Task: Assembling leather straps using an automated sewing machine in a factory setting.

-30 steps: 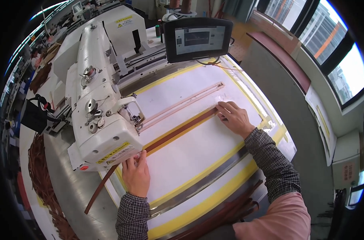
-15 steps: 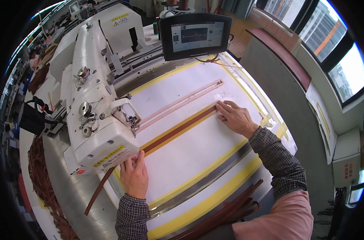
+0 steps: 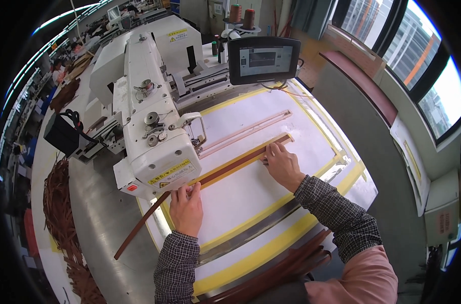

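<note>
A long brown leather-like strip (image 3: pixel 230 172) lies in a yellow-edged channel on the white work sheet (image 3: pixel 235 213). Its loose tail hangs past the sewing machine's head (image 3: pixel 159 162) at the lower left. My left hand (image 3: pixel 186 213) presses bent fingers on the strip just beside that head; its fingertips are partly hidden. Farther right, my right hand (image 3: pixel 284 166) has its fingers bunched on the strip, a little short of its far end. Parallel to it, beyond, runs a pair of thin pinkish slots (image 3: pixel 251 131).
A screen (image 3: pixel 264 60) stands behind the sheet, with thread spools (image 3: pixel 249 19) farther back. More brown strips (image 3: pixel 276 268) lie along the near edge by my body. A tangled heap of strips (image 3: pixel 63 202) is on the left. A grey partition (image 3: pixel 349 101) borders the right side.
My right hand has slid back along the strip, toward the left, uncovering its far end. My left hand stays by the machine head. The whole view has shifted.
</note>
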Demonstrator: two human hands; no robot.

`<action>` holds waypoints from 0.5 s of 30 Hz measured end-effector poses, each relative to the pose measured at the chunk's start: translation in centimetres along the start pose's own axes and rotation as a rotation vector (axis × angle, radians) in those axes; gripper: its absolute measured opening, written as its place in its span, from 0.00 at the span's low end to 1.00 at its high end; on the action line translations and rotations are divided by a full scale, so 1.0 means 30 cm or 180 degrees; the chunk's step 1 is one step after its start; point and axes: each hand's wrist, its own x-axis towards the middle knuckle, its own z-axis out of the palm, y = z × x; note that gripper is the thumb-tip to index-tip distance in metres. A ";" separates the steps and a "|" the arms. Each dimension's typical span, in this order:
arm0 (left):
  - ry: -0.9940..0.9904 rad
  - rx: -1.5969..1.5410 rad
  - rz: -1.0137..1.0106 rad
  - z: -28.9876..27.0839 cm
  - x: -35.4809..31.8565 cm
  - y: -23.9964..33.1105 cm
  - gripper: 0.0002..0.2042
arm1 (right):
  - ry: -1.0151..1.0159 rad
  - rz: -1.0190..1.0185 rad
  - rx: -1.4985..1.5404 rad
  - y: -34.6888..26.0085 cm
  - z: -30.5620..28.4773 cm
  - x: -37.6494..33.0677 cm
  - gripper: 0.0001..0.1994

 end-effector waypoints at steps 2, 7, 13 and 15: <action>-0.0037 -0.0026 -0.0011 0.000 0.004 0.005 0.17 | -0.0152 0.0058 0.0047 -0.130 -0.027 0.016 0.22; -0.0004 -0.0015 -0.0079 -0.005 0.002 0.003 0.18 | 0.0121 -0.0329 0.0781 -0.456 -0.061 0.042 0.25; 0.0096 -0.0232 -0.0109 0.007 -0.003 0.002 0.19 | 0.0403 -0.0624 0.1369 -0.516 -0.045 0.067 0.23; 0.0266 -0.0168 -0.0009 0.009 -0.016 0.001 0.18 | 0.0479 -0.0720 0.1393 -0.511 -0.054 0.069 0.22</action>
